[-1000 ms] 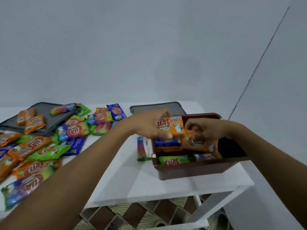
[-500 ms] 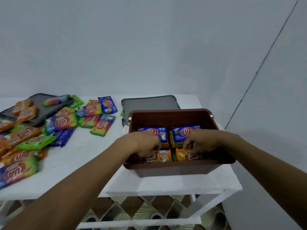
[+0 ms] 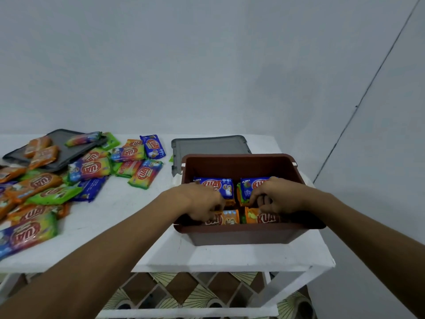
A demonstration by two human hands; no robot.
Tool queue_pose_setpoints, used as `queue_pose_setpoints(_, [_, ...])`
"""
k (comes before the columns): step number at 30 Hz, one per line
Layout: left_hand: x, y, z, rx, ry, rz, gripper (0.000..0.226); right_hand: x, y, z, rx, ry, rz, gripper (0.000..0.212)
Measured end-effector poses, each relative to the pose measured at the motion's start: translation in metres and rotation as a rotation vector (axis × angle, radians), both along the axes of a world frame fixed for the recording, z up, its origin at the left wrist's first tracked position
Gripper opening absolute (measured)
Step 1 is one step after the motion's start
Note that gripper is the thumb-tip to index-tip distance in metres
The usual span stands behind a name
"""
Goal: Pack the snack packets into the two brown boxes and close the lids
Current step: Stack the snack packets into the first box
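Snack packets [image 3: 43,181]: a loose, overlapping heap covers the left part of the white tabletop [image 3: 128,217]. Well over a dozen are visible, in orange, green, blue and multicolour wrappers. An exact count is not possible: several lie under others, and the picture edge cuts off those at far left. At least three rest on the first grey lid [image 3: 66,146] at the back left, which is partly covered.

The second grey lid [image 3: 209,146] lies flat behind the brown box [image 3: 241,236], with its near edge hidden by the box. Only one brown box is in view. It stands uncovered at the right end of the tabletop.

Four packets show on top inside the box: two blue packets [image 3: 216,184] along the far side and two orange packets [image 3: 231,217] along the near side. Coloured edges beneath them indicate more packets, number unknown.

Left hand [image 3: 202,203]: fingers bent down onto the near-left orange packet, tips hidden. Right hand [image 3: 276,196]: fingers curled between the far-right blue packet and the near-right orange packet. Whether either hand actually grips a packet cannot be told.
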State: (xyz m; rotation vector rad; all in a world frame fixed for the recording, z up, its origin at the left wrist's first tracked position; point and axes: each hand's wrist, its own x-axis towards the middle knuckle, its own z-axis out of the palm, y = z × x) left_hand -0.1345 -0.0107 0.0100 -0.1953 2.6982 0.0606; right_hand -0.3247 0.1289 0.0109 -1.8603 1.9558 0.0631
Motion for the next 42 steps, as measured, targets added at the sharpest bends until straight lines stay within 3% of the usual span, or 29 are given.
queue_pose_setpoints(3, [0.013,-0.005,0.003,-0.054,0.199,-0.056,0.021,0.003,-0.003,0.002,-0.086,0.049,-0.059,0.02])
queue_pose_setpoints(8, [0.06,-0.05,0.008,0.176,0.688,0.009,0.02,0.026,-0.025,0.012,-0.21,0.059,-0.121,0.025])
queue_pose_setpoints(11, [0.101,-0.097,-0.014,0.061,0.849,0.089,0.025,0.059,-0.05,0.019,-0.298,0.011,-0.132,0.021])
queue_pose_setpoints(13, [0.125,-0.128,-0.034,0.005,0.816,0.173,0.029,0.085,-0.069,0.026,-0.361,0.012,-0.129,0.019])
queue_pose_setpoints(17, [0.153,-0.17,-0.071,0.008,0.57,0.305,0.053,0.138,-0.101,0.038,-0.491,-0.019,-0.136,0.018])
queue_pose_setpoints(20, [0.161,-0.179,-0.092,0.039,0.431,0.352,0.061,0.179,-0.118,0.038,-0.449,0.012,-0.135,0.014])
queue_pose_setpoints(23, [0.17,-0.182,-0.105,0.05,0.547,0.358,0.062,0.218,-0.134,0.025,-0.355,0.079,-0.124,0.018])
queue_pose_setpoints(26, [0.178,-0.175,-0.111,0.101,0.711,0.35,0.046,0.251,-0.146,-0.006,-0.199,0.028,-0.186,0.033])
queue_pose_setpoints(30, [0.197,-0.167,-0.124,0.029,0.817,0.469,0.039,0.269,-0.156,-0.062,-0.184,0.144,-0.41,0.055])
queue_pose_setpoints(32, [0.205,-0.169,-0.125,0.096,0.862,0.549,0.031,0.271,-0.155,-0.088,-0.146,0.163,-0.583,0.066])
queue_pose_setpoints(35, [0.209,-0.172,-0.127,0.243,0.929,0.651,0.031,0.276,-0.149,-0.119,-0.295,0.256,-0.693,0.069])
queue_pose_setpoints(38, [0.21,-0.174,-0.129,0.318,0.952,0.724,0.047,0.277,-0.144,-0.125,-0.541,0.249,-0.693,0.061])
queue_pose_setpoints(42, [0.21,-0.174,-0.129,0.354,0.939,0.74,0.05,0.275,-0.144,-0.123,-0.585,0.14,-0.769,0.058])
